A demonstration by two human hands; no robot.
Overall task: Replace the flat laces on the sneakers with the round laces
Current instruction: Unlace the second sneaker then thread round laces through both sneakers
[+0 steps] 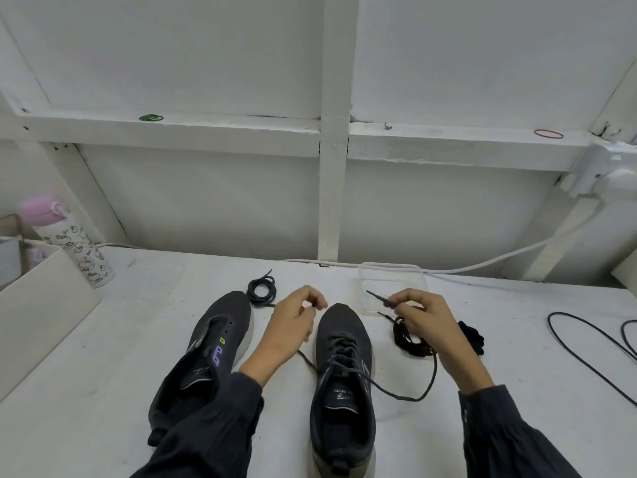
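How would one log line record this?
left hand: holds lace end | right hand: pinches lace tip | right sneaker: laced | left sneaker: unlaced

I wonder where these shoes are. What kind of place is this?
Probably a plain work desk at home or in a workshop: a white table against a bare wall, a pink bottle and a socket with a cable.

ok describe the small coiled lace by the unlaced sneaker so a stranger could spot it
On the white table, find the unlaced sneaker on the left. Just past its toe lies a small coil of dark lace. Unlike the looser black bundle near the right hand, it is tightly wound and untouched.
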